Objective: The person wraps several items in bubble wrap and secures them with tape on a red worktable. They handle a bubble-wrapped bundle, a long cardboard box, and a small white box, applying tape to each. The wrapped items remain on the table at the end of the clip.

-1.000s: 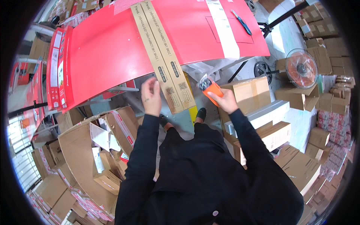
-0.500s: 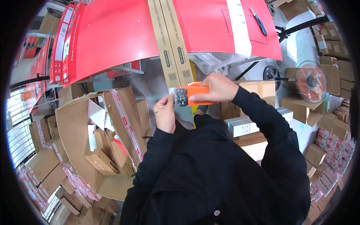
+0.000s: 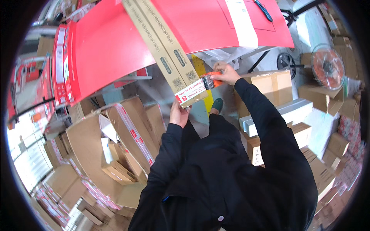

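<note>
Two long, narrow brown boxes (image 3: 158,42) lie side by side on the red table (image 3: 108,46), their lower ends jutting past its front edge. A printed white-and-red tape strip (image 3: 190,93) crosses those ends. My left hand (image 3: 178,114) grips the box ends at the left end of the strip, fingers partly hidden beneath. My right hand (image 3: 227,75) holds an orange-and-black tape dispenser (image 3: 212,81) at the strip's right end. A dark utility knife (image 3: 264,10) lies on the table beside a white sheet (image 3: 241,25).
A torn carton with scraps (image 3: 88,144) stands at the lower left. Cartons (image 3: 262,88) and long packages (image 3: 273,115) stand at my right. A fan (image 3: 327,65), black wheel (image 3: 286,65) and dark stand legs are beyond them. Stacked red flat boxes (image 3: 67,57) lie at the table's left.
The dispenser has moved right and up from my left hand, and a tape strip now stretches across the box ends. My left hand has moved right and up onto those ends.
</note>
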Tool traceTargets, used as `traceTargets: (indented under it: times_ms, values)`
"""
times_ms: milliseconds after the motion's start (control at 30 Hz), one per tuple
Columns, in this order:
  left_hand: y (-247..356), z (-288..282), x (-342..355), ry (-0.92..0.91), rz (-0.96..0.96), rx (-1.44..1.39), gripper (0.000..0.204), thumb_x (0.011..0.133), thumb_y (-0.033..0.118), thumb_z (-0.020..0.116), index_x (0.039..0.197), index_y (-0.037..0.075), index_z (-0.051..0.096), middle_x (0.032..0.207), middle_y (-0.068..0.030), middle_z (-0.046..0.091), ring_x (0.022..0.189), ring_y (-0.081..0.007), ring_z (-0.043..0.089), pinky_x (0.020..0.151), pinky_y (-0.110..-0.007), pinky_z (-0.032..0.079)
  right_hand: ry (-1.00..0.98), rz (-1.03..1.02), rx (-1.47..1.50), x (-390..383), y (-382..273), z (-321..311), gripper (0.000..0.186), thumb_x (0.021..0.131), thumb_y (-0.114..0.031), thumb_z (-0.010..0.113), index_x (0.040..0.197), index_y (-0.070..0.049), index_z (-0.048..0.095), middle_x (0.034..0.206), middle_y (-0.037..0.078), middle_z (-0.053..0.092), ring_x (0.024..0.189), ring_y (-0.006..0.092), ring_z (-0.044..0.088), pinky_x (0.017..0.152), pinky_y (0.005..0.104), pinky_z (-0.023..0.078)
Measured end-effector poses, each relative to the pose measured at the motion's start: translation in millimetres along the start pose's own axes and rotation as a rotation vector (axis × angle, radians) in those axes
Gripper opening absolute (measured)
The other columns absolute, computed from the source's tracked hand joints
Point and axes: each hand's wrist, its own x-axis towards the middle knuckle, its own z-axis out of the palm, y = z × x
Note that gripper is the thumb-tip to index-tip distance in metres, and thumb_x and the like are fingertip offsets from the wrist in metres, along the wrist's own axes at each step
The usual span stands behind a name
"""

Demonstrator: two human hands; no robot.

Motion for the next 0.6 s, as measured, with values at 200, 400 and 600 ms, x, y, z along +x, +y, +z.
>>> traceTargets:
  times_ms: [200,400,600]
  values:
    - [111.1,38.2,25.9,0.142,0.946,1.165,0.037,0.109,0.026,0.060,0.132,-0.002,0.063,0.127,-0.0156,0.065,0.121,-0.0292,0.061,0.107,-0.047,0.046,0.661,0.066,0.668,-42.3,2.6,52.3,0.063,0.094,-0.034,0.079,0.146,-0.005,0.058,0.144,0.015,0.063,0.139,0.0275,0.058,0.115,0.0379,0.045]
    - [200.1,191.2,96.6,-0.611,1.696,2.226,0.052,0.099,0.050,0.068,0.137,0.015,0.068,0.153,-0.0106,0.055,0.156,-0.0366,0.033,0.125,-0.073,0.013,0.727,0.121,-0.103,-33.2,-32.5,98.7,0.088,0.081,-0.016,0.084,0.161,-0.017,0.046,0.155,0.014,0.058,0.136,0.0358,0.061,0.112,0.0437,0.052]
    - [192.7,195.0,121.7,-0.692,1.431,2.163,0.044,0.093,0.056,0.072,0.093,0.013,0.071,0.110,-0.0025,0.063,0.127,-0.0266,0.056,0.120,-0.077,0.015,0.668,0.333,0.294,-17.4,11.5,164.9,0.061,0.098,-0.021,0.075,0.155,-0.011,0.056,0.144,0.013,0.068,0.128,0.0288,0.068,0.104,0.0381,0.056]
